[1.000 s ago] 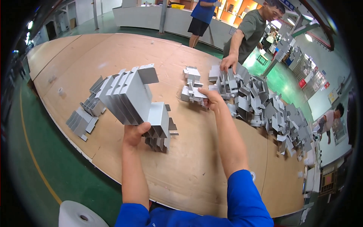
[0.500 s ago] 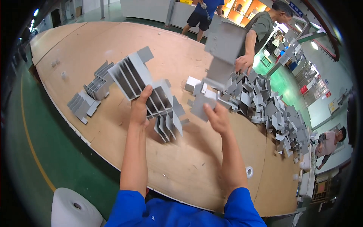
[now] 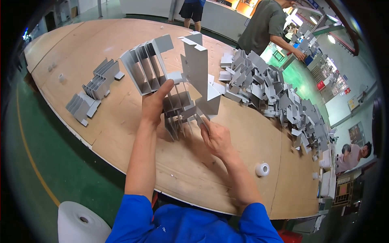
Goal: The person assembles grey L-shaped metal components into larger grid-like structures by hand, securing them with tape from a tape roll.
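My left hand point(image 3: 156, 101) is closed around a stack of grey bent sheet-metal brackets point(image 3: 144, 69), held up above the table with its plates spaced like fins. The thumb lies along the near side of the stack. In my right hand point(image 3: 215, 137) a single grey bent bracket point(image 3: 196, 67) stands upright, gripped by its lower flange between thumb and fingers. This bracket is right beside the stack and overlaps it in the view; whether they touch I cannot tell. The lower plates of the stack are partly hidden behind my left hand and the single bracket.
A large heap of loose grey brackets point(image 3: 259, 83) spreads along the table's right side. Nested brackets point(image 3: 97, 87) lie at the left. A white roll of tape point(image 3: 262, 169) sits near my right forearm on the brown tabletop point(image 3: 194, 178). Another person point(image 3: 265, 26) stands across the table.
My right hand has moved left and turned, bringing the single bracket upright against the side of the stack. The person across the table has drawn a hand away from the heap.
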{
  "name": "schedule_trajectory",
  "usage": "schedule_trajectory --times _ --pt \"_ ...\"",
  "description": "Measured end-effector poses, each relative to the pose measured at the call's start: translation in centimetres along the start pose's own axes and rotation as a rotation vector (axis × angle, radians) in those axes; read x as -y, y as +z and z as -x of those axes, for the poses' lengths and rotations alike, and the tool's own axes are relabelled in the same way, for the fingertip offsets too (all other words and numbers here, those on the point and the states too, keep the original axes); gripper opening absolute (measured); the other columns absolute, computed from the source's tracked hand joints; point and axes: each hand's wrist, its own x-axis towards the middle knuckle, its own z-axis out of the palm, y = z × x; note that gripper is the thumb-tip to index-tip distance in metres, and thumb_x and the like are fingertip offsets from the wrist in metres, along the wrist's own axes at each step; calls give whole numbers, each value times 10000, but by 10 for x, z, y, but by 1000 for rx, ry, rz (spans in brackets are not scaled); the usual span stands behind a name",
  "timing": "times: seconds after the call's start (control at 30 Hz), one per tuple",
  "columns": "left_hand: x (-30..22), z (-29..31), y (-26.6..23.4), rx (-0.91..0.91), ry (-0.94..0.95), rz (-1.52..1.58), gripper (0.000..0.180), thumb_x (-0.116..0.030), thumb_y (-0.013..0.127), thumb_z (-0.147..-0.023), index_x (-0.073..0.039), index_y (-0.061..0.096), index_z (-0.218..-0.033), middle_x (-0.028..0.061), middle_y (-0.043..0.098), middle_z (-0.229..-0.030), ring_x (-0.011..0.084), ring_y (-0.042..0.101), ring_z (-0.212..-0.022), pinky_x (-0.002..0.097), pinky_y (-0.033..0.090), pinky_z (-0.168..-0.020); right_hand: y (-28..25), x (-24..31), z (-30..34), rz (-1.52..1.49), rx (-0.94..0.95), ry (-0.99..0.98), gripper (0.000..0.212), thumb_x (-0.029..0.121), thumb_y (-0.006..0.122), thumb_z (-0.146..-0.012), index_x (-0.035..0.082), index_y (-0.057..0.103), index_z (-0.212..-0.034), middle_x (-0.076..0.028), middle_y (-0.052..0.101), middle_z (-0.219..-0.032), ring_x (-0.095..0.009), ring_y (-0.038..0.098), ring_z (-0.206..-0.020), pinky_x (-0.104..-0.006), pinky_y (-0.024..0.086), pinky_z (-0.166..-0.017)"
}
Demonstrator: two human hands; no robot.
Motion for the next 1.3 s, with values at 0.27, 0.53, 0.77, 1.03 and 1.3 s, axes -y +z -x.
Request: schedule_trajectory --times 0.27,0.53,0.77,1.03,1.3 --pt "3 5 11 147 80 4 491 -204 846 -829 -32 653 -1247 68 682 -1161 168 634 -1070 331 519 -936 17 5 -1 -52 1 111 208 135 631 -950 34 655 -1129 -201 676 -787 -382 667 -697 -453 530 -622" --pt "6 15 30 215 82 -80 457 -200 864 -810 -17 678 -1185 67 709 -1105 157 669 -994 321 554 -868 37 -11 -7 30 124 204 247 162 589 -960 52 606 -1180 -206 681 -796 -419 665 -720 -498 537 -638" --pt "6 26 39 249 82 -169 432 -176 872 -799 -11 679 -1148 66 717 -1072 155 679 -951 313 566 -831 22 0 3 -88 168 248 369 195 638 -904 28 541 -1218 -238 650 -1066 -426 655 -915 -522 541 -777" --pt "14 32 48 312 88 -205 465 -105 878 -775 -16 654 -1173 65 711 -1073 157 678 -959 309 569 -831 -47 -40 9 -671 55 371 1108 378 833 -798 -3 168 -1598 -276 315 -1570 -370 412 -1430 -402 431 -1116" --pt "25 56 86 446 69 -42 652 -137 883 -769 -22 581 -1336 82 662 -1228 212 642 -1114 358 534 -974 -60 -18 13 -695 -77 177 1050 257 719 -921 35 -28 -1625 -266 137 -1663 -378 180 -1544 -409 180 -1254"
